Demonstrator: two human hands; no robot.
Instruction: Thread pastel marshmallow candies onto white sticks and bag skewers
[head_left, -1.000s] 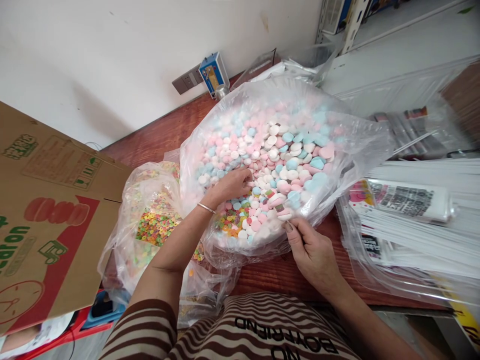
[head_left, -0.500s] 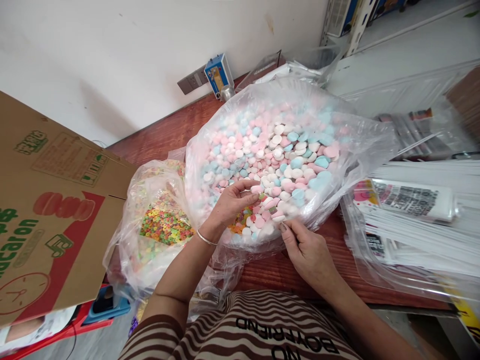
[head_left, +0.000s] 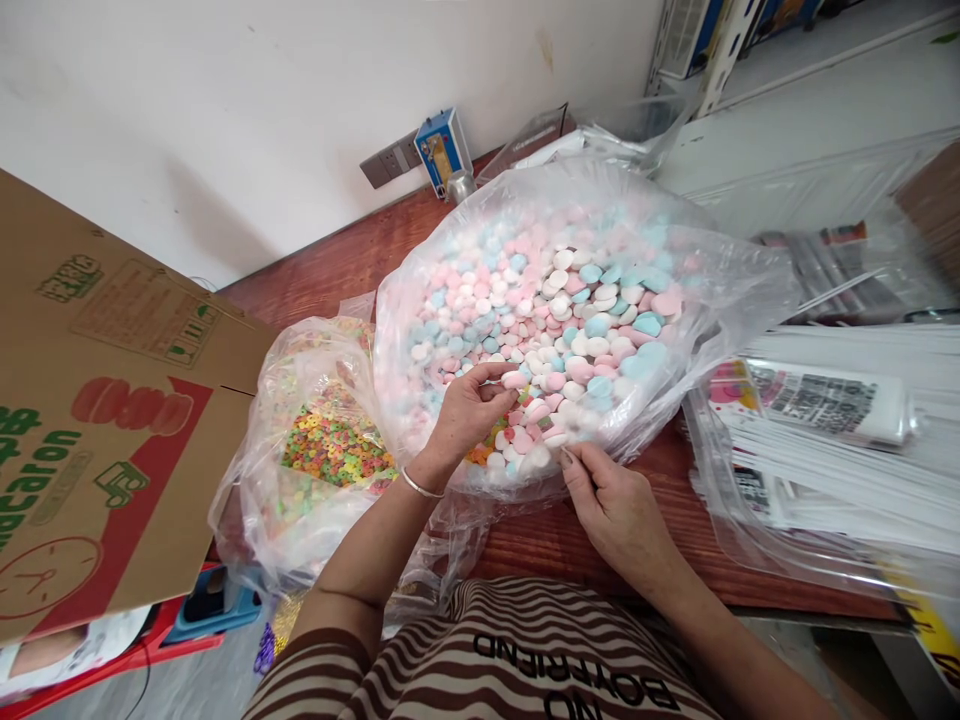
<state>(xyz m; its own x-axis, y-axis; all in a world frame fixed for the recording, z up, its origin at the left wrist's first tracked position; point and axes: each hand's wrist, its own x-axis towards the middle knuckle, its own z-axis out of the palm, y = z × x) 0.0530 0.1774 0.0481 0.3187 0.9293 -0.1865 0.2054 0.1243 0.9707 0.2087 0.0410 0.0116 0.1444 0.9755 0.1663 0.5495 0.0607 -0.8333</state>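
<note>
A large clear plastic bag [head_left: 720, 290] lies wide open, full of round pink, white and pale blue candies [head_left: 600, 300]. Over its near left part my left hand [head_left: 474, 408] has its thumb and index finger curled together, with a pink candy [head_left: 515, 380] at the fingertips. A few orange and green ring-shaped pieces [head_left: 484, 445] lie among the pastel ones just below that hand. At the bag's near edge, my right hand [head_left: 611, 500] is closed in a pinch on the plastic; its curled fingers hide whatever else is in them.
To the left, a smaller plastic bag [head_left: 255, 470] holds small multicoloured rings. A cardboard box [head_left: 150, 400] stands beyond it. White sticks and packets fill a clear tray [head_left: 750, 560] on the right. A blue device [head_left: 442, 145] sits by the wall sockets [head_left: 391, 162].
The whole view shifts slightly. My left hand stays over the candies and my right hand stays at the bag's edge, both nearly still.
</note>
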